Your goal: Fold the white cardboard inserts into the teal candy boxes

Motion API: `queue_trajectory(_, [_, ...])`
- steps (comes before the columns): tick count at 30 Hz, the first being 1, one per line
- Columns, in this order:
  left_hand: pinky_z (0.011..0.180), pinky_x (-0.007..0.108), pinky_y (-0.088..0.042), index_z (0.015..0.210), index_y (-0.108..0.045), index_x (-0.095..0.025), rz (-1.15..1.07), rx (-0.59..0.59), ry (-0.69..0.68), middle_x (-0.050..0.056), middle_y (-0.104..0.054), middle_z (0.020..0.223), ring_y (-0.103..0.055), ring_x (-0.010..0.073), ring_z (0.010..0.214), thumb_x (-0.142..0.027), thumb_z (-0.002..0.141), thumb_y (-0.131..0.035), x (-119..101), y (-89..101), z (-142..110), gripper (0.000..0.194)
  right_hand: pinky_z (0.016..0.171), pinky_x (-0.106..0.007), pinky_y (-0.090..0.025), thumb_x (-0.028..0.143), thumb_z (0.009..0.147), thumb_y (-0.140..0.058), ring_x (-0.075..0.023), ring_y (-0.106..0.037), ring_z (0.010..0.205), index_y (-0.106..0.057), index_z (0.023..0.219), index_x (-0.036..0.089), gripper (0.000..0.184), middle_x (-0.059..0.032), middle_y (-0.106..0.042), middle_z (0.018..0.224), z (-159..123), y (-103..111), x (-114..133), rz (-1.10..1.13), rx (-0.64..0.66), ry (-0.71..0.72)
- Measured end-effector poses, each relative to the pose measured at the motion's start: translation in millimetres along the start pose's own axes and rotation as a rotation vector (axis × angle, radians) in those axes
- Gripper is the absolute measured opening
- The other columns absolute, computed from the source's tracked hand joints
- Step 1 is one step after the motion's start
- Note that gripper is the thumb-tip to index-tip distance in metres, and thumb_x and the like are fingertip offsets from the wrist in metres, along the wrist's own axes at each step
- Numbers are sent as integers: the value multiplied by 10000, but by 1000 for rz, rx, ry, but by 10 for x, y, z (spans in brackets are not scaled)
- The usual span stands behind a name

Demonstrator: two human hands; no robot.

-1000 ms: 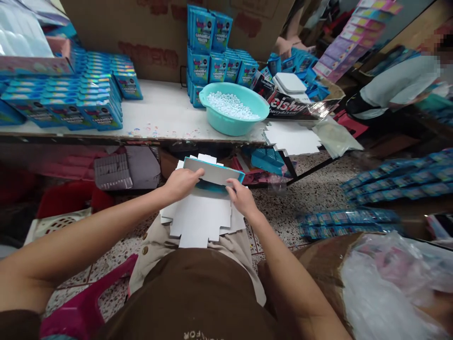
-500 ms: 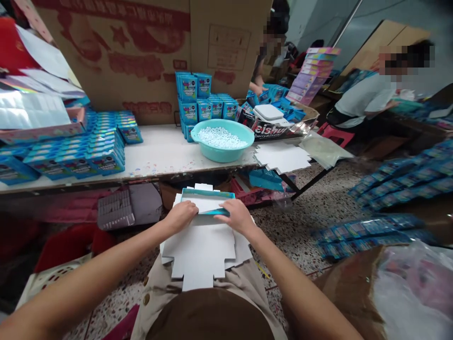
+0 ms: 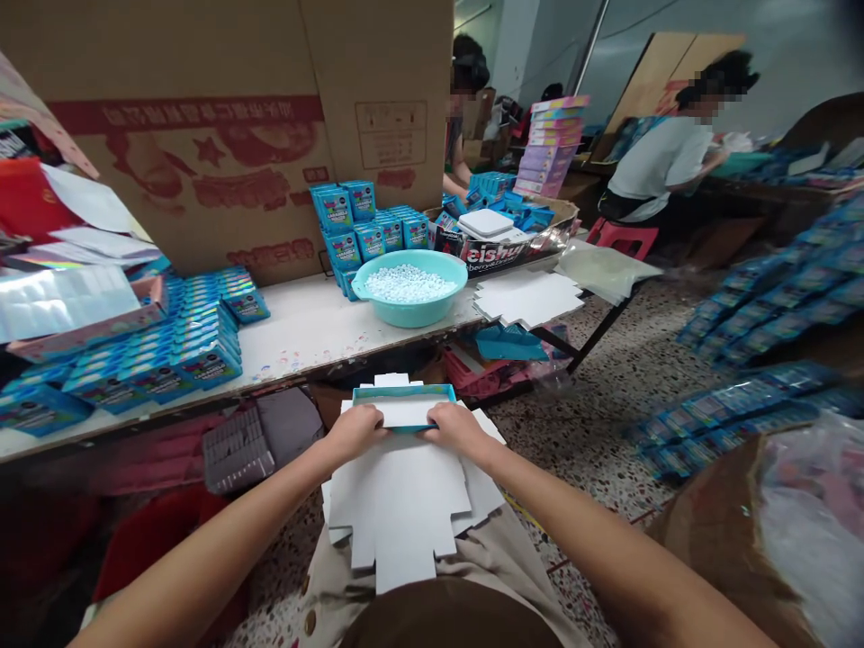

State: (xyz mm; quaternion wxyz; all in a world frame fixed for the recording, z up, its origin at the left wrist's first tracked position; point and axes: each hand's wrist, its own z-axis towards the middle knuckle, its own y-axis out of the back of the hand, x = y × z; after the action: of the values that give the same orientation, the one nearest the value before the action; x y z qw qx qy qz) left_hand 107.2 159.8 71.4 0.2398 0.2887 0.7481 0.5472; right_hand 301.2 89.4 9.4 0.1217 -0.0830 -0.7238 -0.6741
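On my lap rests a pile of flat white card blanks with notched edges. At its far end is a shallow cardboard tray, white inside with blue walls. My left hand is closed on the tray's near left corner, fingers over the near wall. My right hand grips the near right corner in the same way. Parts of the side walls are hidden behind my hands. Beyond the tray, on the table, stands a turquoise basin full of small white pieces.
The white table carries rows of blue packets, stacked packets, a carton holding a white scale, and more card blanks. A large cardboard sheet stands behind. Two people work further back. A plastic-lined carton stands at right.
The tray's near wall, slanted before, now runs straight between my hands. Both hands have closed in on its near corners. My view has shifted, so the table appears tilted.
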Motion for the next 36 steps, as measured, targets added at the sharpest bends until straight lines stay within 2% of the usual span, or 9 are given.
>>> queue_trajectory(10, [586, 246, -375, 736, -665, -180, -38, 129, -14, 76, -686, 834, -606, 194, 749, -382, 850, -470, 35, 60, 132, 303, 725, -273, -414, 508, 809, -614, -210, -613, 863, -720, 732, 198, 337, -84, -699, 854, 70, -23, -63, 29, -5, 44])
queue_trajectory(14, [533, 254, -343, 666, -646, -184, -67, 251, -47, 52, -652, 704, -556, 171, 620, -417, 847, -455, 77, 87, 233, 351, 667, -259, -393, 599, 792, -583, -205, -614, 824, -718, 699, 202, 429, -81, -700, 782, 124, -20, -93, 46, 34, 53])
queue_trajectory(17, [506, 257, -327, 614, -629, -185, -85, 312, -67, 26, -603, 607, -500, 149, 535, -442, 815, -477, 87, 125, 286, 360, 589, -251, -360, 582, 761, -628, -186, -608, 709, -709, 650, 206, 401, -59, -684, 689, 160, 18, -124, 57, 78, 54])
queue_trajectory(21, [524, 259, -318, 585, -618, -187, -82, 275, -100, 26, -592, 593, -503, 156, 567, -445, 789, -496, 69, 130, 293, 351, 524, -242, -316, 516, 726, -689, -149, -565, 582, -686, 578, 211, 339, -20, -642, 581, 184, 122, -190, 76, 123, 49])
queue_trajectory(28, [497, 262, -303, 617, -626, -184, -67, 188, -117, 37, -605, 615, -513, 159, 544, -450, 829, -476, 46, 86, 307, 372, 539, -235, -317, 457, 743, -687, -137, -545, 586, -657, 508, 213, 340, -11, -609, 532, 263, 215, -274, 133, 139, 54])
queue_trajectory(31, [581, 274, -369, 687, -640, -175, -47, 79, -151, 68, -647, 740, -581, 196, 693, -368, 841, -506, 37, 85, 193, 281, 547, -229, -345, 443, 735, -696, -126, -534, 558, -664, 513, 207, 325, 1, -602, 511, 259, 234, -273, 167, 143, 77])
queue_trajectory(32, [631, 281, -391, 732, -645, -174, -36, 31, -166, 80, -656, 808, -592, 207, 768, -323, 848, -506, 48, 78, 128, 235, 572, -230, -370, 443, 739, -691, -131, -552, 590, -685, 560, 207, 296, -3, -630, 560, 235, 248, -268, 184, 118, 94])
queue_trajectory(34, [716, 294, -414, 819, -642, -179, -3, -86, -207, 86, -655, 897, -592, 209, 860, -255, 871, -482, 111, 49, -28, 185, 686, -253, -429, 456, 768, -657, -159, -601, 734, -723, 727, 215, 253, -27, -694, 747, 140, 281, -253, 269, -51, 140])
queue_trajectory(36, [748, 302, -425, 861, -628, -189, 43, -242, -235, 72, -648, 885, -591, 198, 854, -245, 907, -437, 238, 12, -184, 204, 842, -325, -443, 466, 816, -595, -199, -604, 921, -708, 920, 222, 288, -64, -695, 955, -18, 296, -237, 449, -419, 174])
